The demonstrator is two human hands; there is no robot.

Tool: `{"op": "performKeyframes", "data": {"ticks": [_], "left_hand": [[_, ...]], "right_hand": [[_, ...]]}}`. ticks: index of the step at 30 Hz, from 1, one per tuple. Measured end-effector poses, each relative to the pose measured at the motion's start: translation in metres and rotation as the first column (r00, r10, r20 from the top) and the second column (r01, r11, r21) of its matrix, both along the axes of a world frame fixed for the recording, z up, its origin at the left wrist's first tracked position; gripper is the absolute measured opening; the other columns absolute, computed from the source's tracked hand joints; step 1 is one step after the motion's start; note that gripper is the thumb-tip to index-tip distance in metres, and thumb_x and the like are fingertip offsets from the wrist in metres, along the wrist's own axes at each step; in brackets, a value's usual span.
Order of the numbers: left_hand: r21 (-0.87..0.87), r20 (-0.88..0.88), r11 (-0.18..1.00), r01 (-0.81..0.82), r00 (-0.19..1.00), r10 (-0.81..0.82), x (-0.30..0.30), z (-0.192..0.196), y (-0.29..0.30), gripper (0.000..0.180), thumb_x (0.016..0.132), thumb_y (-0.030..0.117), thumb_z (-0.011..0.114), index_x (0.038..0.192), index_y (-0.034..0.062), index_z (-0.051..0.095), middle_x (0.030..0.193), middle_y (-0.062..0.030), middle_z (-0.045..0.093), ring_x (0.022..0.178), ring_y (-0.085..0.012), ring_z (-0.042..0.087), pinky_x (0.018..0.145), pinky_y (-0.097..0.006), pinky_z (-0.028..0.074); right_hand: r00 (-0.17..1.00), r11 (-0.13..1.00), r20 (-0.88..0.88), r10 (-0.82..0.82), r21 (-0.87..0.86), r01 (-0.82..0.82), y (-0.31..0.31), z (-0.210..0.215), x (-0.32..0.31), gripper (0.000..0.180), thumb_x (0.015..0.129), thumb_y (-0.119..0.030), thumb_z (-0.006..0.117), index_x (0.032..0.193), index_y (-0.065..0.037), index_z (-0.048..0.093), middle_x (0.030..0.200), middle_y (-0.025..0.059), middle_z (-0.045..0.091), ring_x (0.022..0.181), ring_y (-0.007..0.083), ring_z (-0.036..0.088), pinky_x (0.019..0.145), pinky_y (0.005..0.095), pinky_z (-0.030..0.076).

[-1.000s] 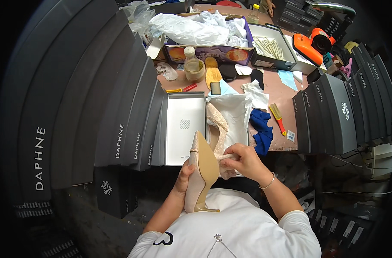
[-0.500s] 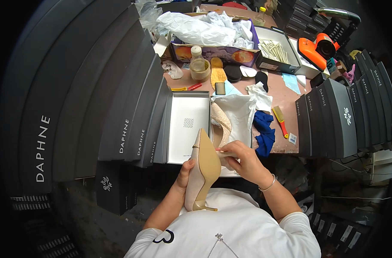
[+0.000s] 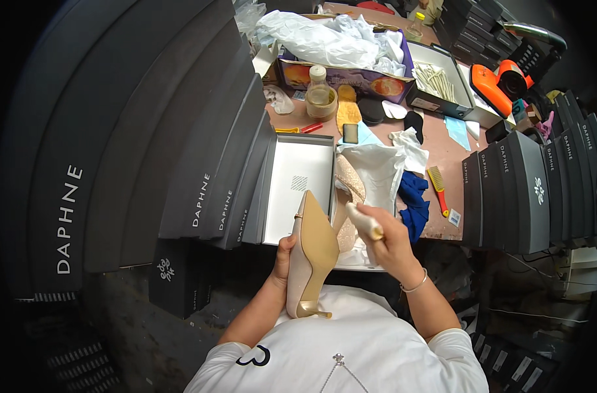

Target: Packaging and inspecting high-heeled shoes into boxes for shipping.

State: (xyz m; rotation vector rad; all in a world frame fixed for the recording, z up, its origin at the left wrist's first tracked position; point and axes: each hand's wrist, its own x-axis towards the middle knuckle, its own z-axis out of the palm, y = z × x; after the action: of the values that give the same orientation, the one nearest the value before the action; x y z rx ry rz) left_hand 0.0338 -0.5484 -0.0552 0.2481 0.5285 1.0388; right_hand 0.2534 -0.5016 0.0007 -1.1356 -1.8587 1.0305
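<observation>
My left hand [image 3: 283, 263] is closed around the side of a beige high-heeled shoe [image 3: 317, 245]. The shoe stands toe up in front of my chest, its tan sole turned to my right and its thin gold heel low. In my right hand [image 3: 391, 243], just right of the sole, is a cream-white roll [image 3: 365, 221] with a yellowish end; its exact kind is unclear. Behind both hands, a second glittery beige shoe [image 3: 348, 177] lies in a shoebox lined with white tissue paper [image 3: 381, 171]. The box lid [image 3: 297, 175] sits beside it, inner side up.
Stacked dark shoeboxes rise at left [image 3: 131, 144] and right [image 3: 508, 190]. On the table are a blue cloth [image 3: 413, 203], a yellow-and-red brush [image 3: 439, 190], a bottle with liquid [image 3: 321, 98], a box of white sticks [image 3: 436, 80] and an orange blower [image 3: 492, 88].
My right hand has moved slightly right and turned, bringing the cream-white roll into clearer view away from the shoe. My left hand still holds the shoe. The whole view has shifted a little.
</observation>
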Motion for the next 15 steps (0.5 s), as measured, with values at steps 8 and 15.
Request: {"op": "performKeyframes", "data": {"ticks": [8, 15], "left_hand": [[-0.068, 0.125, 0.996, -0.063, 0.990, 0.071, 0.001, -0.016, 0.008, 0.073, 0.087, 0.048, 0.050, 0.141, 0.0005, 0.036, 0.131, -0.0182, 0.052, 0.116, -0.0296, 0.057, 0.098, -0.043, 0.049], [-0.051, 0.107, 0.998, -0.028, 0.994, 0.033, -0.002, -0.022, 0.028, 0.081, 0.078, 0.051, 0.053, 0.139, 0.0003, 0.036, 0.115, -0.0182, 0.055, 0.107, -0.0328, 0.060, 0.092, -0.048, 0.051]], "right_hand": [[0.955, 0.964, 0.137, 0.263, -0.018, -0.264, -0.007, 0.002, -0.029, 0.067, 0.076, 0.007, 0.058, 0.140, -0.009, 0.044, 0.119, 0.0215, 0.050, 0.108, 0.0385, 0.053, 0.095, 0.0397, 0.045], [0.997, 0.979, 0.071, 0.002, 0.202, -0.017, 0.138, 0.015, -0.023, 0.053, 0.077, 0.010, 0.051, 0.128, -0.005, 0.051, 0.116, 0.0222, 0.056, 0.109, 0.0414, 0.053, 0.095, 0.0415, 0.044]]}}
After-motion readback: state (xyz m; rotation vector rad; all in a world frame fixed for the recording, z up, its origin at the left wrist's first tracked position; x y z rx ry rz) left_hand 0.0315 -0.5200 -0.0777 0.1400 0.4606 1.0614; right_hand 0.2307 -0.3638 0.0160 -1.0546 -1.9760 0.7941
